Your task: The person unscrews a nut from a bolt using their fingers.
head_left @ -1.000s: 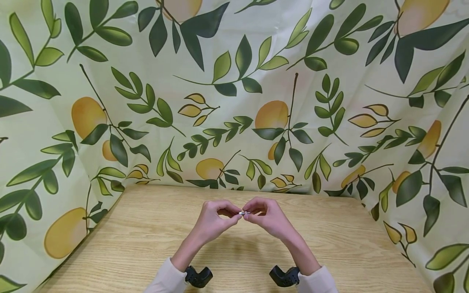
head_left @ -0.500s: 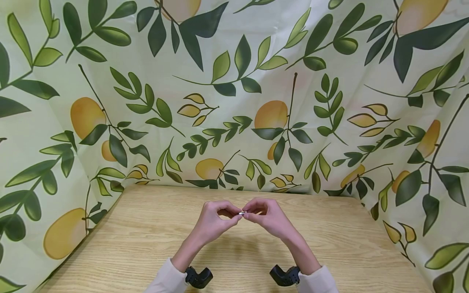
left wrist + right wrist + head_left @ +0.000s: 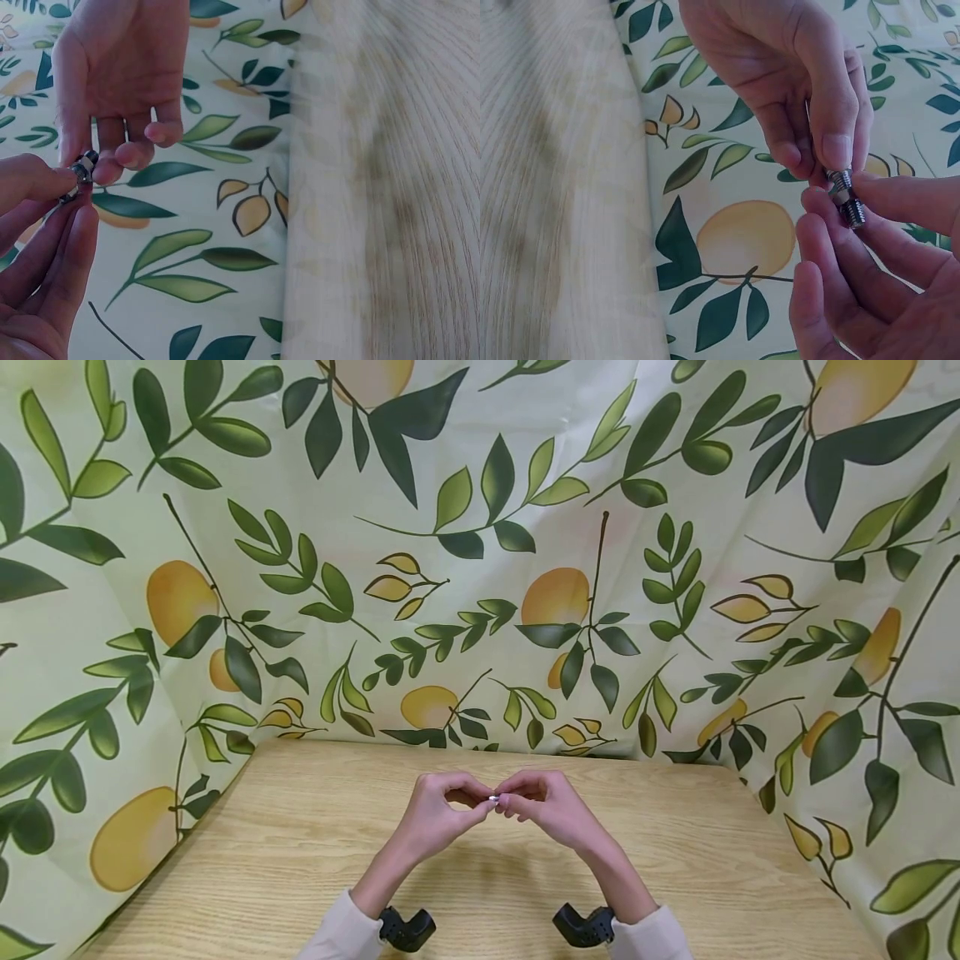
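Between both hands is a small silver threaded metal fitting (image 3: 851, 213) with a smooth band round its middle; its exact kind is unclear. My left hand (image 3: 442, 814) pinches one end between thumb and fingertips, which hide that end. From the other side my right hand (image 3: 551, 810) has its thumb and fingertips against the fitting, its remaining fingers loosely bent below. In the head view only a glint of the metal shows between the fingertips. The left wrist view shows the fitting (image 3: 82, 171) at the left thumb tip, beside the right fingers. Both hands are above the table.
Below the hands lies a light wood-grain table (image 3: 315, 827). Cloth (image 3: 465, 635) printed with fruit and leaves hangs behind it and along both sides. Each wrist carries a black camera mount, the left mount (image 3: 407, 929) and the right mount (image 3: 582, 927).
The right fingertips have shifted around the fitting, with the thumb closer to the left hand and lower fingers now showing. Less metal is visible in the head view. The left hand stays nearly still.
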`<state>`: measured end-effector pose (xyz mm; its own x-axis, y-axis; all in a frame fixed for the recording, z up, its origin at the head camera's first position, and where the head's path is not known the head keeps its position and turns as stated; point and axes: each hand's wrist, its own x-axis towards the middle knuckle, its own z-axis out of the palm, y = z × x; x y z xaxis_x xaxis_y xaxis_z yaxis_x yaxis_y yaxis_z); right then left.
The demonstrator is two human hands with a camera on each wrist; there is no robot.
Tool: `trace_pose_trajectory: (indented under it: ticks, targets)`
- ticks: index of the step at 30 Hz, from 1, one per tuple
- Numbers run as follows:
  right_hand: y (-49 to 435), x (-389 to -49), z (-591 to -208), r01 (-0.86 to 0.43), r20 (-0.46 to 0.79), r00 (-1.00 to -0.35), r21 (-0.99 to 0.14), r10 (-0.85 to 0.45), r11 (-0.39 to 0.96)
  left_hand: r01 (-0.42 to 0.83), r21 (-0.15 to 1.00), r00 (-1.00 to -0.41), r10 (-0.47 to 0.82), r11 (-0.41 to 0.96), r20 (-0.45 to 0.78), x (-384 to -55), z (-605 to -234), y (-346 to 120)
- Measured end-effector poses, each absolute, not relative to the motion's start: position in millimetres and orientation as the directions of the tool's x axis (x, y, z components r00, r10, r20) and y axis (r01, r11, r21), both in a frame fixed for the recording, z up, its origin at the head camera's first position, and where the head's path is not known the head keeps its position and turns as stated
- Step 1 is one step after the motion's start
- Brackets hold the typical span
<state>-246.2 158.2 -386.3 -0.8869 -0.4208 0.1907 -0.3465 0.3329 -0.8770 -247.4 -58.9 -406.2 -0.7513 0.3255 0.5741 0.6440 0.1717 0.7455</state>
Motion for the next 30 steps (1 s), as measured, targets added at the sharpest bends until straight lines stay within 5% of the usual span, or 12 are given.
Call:
trace_pose_trajectory:
  ticks: [30]
  targets:
    - [156.7, -246.6, -387.6, -0.369, 0.238, -0.898, -0.867, -0.371, 0.335, 0.633, 0.753, -0.762, 0.323, 0.182, 0.562, -246.5, -405.1, -59.7]
